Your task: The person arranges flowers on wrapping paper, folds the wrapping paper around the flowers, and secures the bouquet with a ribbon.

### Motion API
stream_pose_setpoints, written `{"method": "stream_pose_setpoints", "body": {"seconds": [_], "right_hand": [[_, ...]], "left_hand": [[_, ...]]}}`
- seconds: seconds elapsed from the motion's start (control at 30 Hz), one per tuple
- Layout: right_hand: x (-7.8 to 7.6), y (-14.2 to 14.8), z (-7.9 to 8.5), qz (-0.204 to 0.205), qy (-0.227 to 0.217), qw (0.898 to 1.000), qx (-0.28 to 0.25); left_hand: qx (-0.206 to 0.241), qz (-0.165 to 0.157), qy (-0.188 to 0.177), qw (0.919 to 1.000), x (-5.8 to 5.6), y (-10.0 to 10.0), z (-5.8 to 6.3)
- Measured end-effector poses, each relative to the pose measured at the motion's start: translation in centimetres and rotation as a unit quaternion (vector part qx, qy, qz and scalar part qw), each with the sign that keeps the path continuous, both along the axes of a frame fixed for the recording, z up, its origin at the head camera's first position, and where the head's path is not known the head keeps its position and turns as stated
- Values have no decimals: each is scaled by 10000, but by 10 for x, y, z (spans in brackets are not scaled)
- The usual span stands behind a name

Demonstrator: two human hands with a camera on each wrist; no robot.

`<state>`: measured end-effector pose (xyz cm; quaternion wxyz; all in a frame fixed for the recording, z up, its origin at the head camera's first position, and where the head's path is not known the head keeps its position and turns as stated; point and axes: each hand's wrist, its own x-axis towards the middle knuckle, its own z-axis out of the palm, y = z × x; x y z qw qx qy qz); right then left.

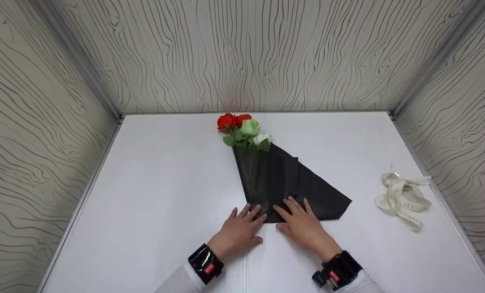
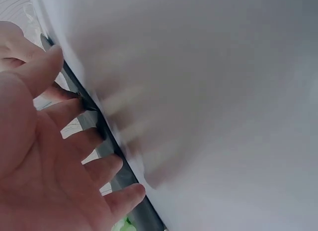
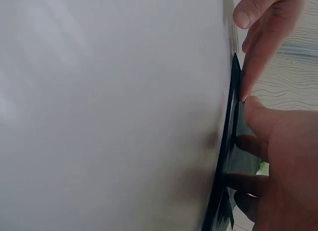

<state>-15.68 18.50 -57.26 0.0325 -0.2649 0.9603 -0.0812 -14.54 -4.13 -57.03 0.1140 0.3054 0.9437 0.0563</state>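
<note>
Black wrapping paper (image 1: 275, 175) lies on the white table, its left side folded over the stems of a small bunch of flowers. Red roses (image 1: 226, 121), a pale green rose (image 1: 250, 127) and a white rose (image 1: 261, 138) stick out at its top. My left hand (image 1: 238, 230) rests its outstretched fingertips on the paper's lower left corner. Beside it, my right hand (image 1: 303, 228) presses spread fingers on the lower middle of the paper, by the folded flap's edge. In the left wrist view the left fingers (image 2: 102, 171) touch the dark paper edge.
A loosely coiled cream ribbon (image 1: 405, 199) with printed letters lies at the right side of the white table (image 1: 157, 175). Wood-grain patterned panels (image 1: 242, 53) stand along the back and both sides of the table.
</note>
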Motion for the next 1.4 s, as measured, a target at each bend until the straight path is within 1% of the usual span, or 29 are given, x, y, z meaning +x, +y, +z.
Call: {"method": "stream_pose_setpoints", "body": {"seconds": [0.13, 0.23, 0.3, 0.4, 0.53, 0.6, 0.67, 0.7, 0.77, 0.83, 0.9, 0.93, 1.0, 1.1, 1.2, 1.3, 1.4], "right_hand": [[3, 0, -3, 305, -133, 9994, -103], [4, 4, -4, 357, -177, 9992, 21], [2, 9, -4, 216, -133, 9995, 170], [-3, 20, -4, -139, -121, 9993, 328], [-13, 36, -4, -521, -100, 9979, 382], [-16, 36, -4, -648, 46, 9970, 412], [-17, 31, -3, -721, 219, 9964, 397], [-16, 27, -3, -683, 294, 9965, 390], [-15, 17, -3, -406, 302, 9984, 233], [-15, 6, -2, 5, 106, 9999, -42], [-15, -2, -3, 345, -164, 9989, -274], [-15, -6, -3, 434, -269, 9981, -355], [-17, -11, -3, 378, -357, 9980, -355], [-24, -17, -3, -38, -206, 9997, -141], [-31, -21, -4, -493, -72, 9987, 71], [-36, -23, -7, -709, -52, 9973, 190], [-40, -24, -9, -711, -70, 9973, 191]], "left_hand": [[-5, -47, 60, 10000, 5, -1, 0], [30, -59, 121, 9999, 7, -1, -2], [59, -53, 107, 9999, 7, -1, -2], [115, -41, 44, 9999, 6, -1, -1], [159, -34, 13, 9999, 6, -2, 1], [168, -20, 27, 9999, 6, -2, 1], [149, -9, 35, 9999, 7, -2, 1], [147, -10, 37, 9999, 7, -2, 1], [131, -9, 81, 9999, 7, -3, 0], [130, -22, 140, 9998, 6, -3, -1], [175, -41, 220, 9996, 5, -3, 0], [211, -52, 257, 9994, 4, -3, 0], [284, -80, 312, 9991, 2, -3, 1], [334, -133, 445, 9984, -3, -2, 4], [408, -198, 671, 9967, -11, -2, 8], [509, -196, 944, 9940, -21, -1, 8], [548, -64, 1141, 9919, -36, -1, 8]]}}
